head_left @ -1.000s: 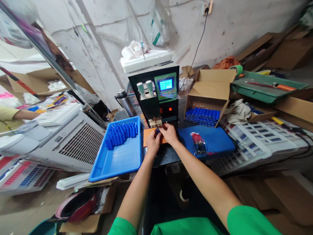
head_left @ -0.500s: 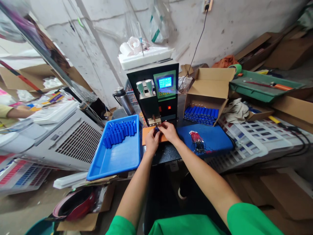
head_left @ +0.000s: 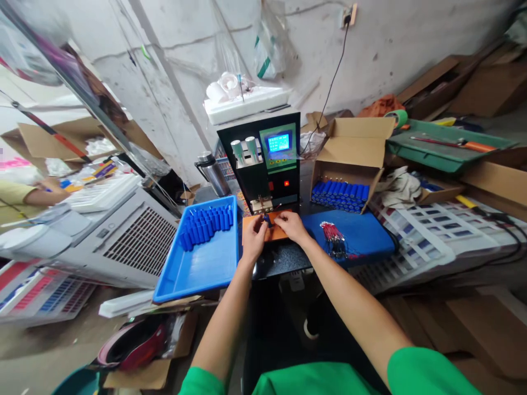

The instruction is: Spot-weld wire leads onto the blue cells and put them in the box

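Note:
My left hand (head_left: 254,237) is closed at the near side of a black spot welder (head_left: 284,192), its fingers on a small blue battery cell (head_left: 267,221). The cell sits just under the welder's copper-coloured electrode tips (head_left: 260,205), over an orange board (head_left: 276,232). To the right, my right hand (head_left: 290,226) is pinched, a little apart from the cell; what its fingertips hold is too small to make out. A bundle of red and black wire leads (head_left: 332,237) lies on a blue pad (head_left: 366,233) right of that hand.
Left of the welder, a blue tray (head_left: 197,280) holds several upright blue cells (head_left: 206,226). An open cardboard box (head_left: 356,144) with more cells stands right. Behind are a steel flask (head_left: 214,174) and a green tray (head_left: 444,145). Another person's arm (head_left: 37,193) shows far left.
My right hand has moved right, away from my left hand, and the gap between them shows the blue cell. The whole view has shifted slightly.

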### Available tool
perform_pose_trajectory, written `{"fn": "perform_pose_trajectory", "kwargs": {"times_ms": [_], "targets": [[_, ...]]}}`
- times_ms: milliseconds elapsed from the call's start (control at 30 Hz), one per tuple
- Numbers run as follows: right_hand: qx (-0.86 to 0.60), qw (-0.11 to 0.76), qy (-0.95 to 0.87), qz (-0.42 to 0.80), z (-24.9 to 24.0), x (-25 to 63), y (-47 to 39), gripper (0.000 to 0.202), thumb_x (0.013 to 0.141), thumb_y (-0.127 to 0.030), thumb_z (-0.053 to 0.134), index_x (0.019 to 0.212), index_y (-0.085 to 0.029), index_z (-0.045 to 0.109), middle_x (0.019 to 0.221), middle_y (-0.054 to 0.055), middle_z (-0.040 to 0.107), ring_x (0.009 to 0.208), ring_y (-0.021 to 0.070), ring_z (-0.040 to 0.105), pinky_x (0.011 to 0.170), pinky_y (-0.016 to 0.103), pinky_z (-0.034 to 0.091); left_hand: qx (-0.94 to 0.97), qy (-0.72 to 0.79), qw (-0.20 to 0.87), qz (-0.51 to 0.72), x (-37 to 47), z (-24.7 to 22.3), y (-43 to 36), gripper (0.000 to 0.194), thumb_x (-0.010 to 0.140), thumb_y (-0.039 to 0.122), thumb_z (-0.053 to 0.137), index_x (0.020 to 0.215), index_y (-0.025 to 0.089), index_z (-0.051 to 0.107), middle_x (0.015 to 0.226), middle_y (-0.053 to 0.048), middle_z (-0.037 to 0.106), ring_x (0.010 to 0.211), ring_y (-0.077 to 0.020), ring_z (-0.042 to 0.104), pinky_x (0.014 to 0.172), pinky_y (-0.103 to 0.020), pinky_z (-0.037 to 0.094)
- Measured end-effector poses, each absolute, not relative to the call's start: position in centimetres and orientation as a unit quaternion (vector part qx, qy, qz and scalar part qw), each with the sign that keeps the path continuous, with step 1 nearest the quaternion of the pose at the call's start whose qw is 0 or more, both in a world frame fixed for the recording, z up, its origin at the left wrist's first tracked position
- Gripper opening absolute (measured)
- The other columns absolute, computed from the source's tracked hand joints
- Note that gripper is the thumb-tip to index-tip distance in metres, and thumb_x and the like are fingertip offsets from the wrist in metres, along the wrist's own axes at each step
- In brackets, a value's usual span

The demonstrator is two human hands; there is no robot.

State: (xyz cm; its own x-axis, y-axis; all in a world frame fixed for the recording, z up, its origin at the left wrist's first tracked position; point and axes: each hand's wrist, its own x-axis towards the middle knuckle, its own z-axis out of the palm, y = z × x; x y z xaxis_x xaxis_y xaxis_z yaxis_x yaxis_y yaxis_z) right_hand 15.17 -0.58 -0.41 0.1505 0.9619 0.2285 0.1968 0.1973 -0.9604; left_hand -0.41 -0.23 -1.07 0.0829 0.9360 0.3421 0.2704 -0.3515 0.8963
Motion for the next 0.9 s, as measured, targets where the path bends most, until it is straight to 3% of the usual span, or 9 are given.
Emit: {"fn": "perform_pose_trajectory", "kwargs": {"times_ms": [300,567,700,900], "targets": [[-0.516,0.557,-0.531,0.376,-0.9,15.6,-0.7,0.029,0.074,-0.041,0.058,0.054,-0.021,0.051,0.049,-0.004,0.048,0.053,0.0131,0.044,0.054,0.025,0.032,0.747,0.469,0.209,0.422,-2.5,-1.8,-1.9,0.014,0.086,0.027,0.060,0.093,0.017,0.068,0.100,-0.009,0.070,0.094,-0.0206,0.065,0.087,-0.035,0.051],[-0.490,0.548,-0.557,0.387,-1.1,15.7,-0.9,0.027,0.075,-0.042,0.059,0.060,-0.019,0.056,0.056,-0.002,0.055,0.058,0.0132,0.049,0.058,0.025,0.037,0.763,0.469,0.210,0.393,-1.7,-1.0,-2.1,0.016,0.091,0.024,0.054,0.080,0.019,0.064,0.080,-0.004,0.068,0.078,-0.0171,0.062,0.075,-0.030,0.047],[-0.468,0.512,-0.602,0.396,-1.7,15.5,-1.1,0.022,0.072,-0.038,0.065,0.072,-0.017,0.064,0.068,0.000,0.064,0.062,0.0127,0.054,0.061,0.025,0.042,0.748,0.484,0.240,0.386,-1.0,-1.0,-2.0,0.013,0.089,0.024,0.054,0.082,0.018,0.064,0.081,-0.004,0.069,0.076,-0.0172,0.063,0.073,-0.030,0.048],[-0.470,0.519,-0.603,0.381,-2.2,15.3,-1.1,0.021,0.076,-0.038,0.063,0.072,-0.017,0.065,0.068,0.001,0.065,0.063,0.0133,0.056,0.061,0.024,0.043,0.734,0.484,0.243,0.410,-0.5,-1.3,-2.0,0.012,0.088,0.027,0.055,0.082,0.019,0.062,0.079,-0.004,0.065,0.077,-0.0176,0.062,0.073,-0.031,0.050]]}}
